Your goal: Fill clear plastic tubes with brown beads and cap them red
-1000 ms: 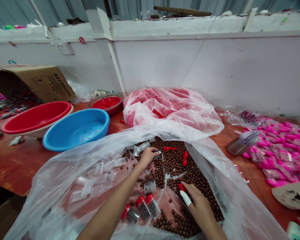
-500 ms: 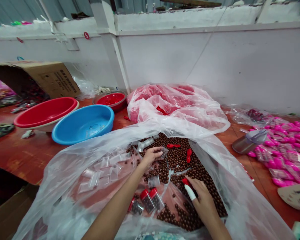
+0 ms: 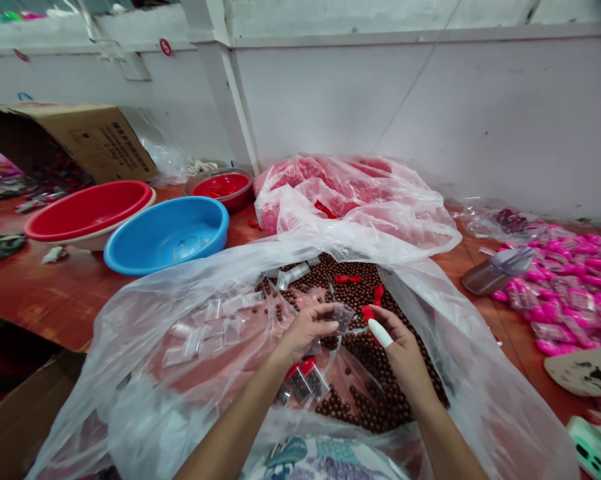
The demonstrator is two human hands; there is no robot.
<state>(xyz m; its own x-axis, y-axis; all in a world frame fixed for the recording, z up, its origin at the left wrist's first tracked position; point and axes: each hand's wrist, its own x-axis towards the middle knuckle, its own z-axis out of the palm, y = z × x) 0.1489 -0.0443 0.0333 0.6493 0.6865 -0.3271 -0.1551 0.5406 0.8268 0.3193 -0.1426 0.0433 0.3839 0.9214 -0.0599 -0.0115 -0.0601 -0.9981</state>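
My left hand (image 3: 307,330) pinches a small clear plastic container (image 3: 343,317) over the brown beads. Close to its right, my right hand (image 3: 397,333) grips a red plastic cap (image 3: 367,313); one of its digits wears a white covering. A narrow gap separates cap and container. Beneath both hands, many round brown beads (image 3: 400,393) lie on a spread clear plastic sheet (image 3: 145,320). Red-capped containers (image 3: 300,383) with dark contents lie partly hidden below my left hand. Several clear containers (image 3: 230,305) lie at left, and loose red pieces (image 3: 347,279) rest on the beads.
A blue basin (image 3: 167,237) and a red basin (image 3: 90,210) stand at left, before a cardboard box (image 3: 105,140). Behind the beads sits a plastic bag (image 3: 350,187) of red pieces. At right are a lidded cup (image 3: 495,272) and a heap of pink packets (image 3: 575,287).
My right hand has come up from the beads with the red cap, toward the container. My left hand has shifted slightly right and down with the container. The camera view has tilted down.
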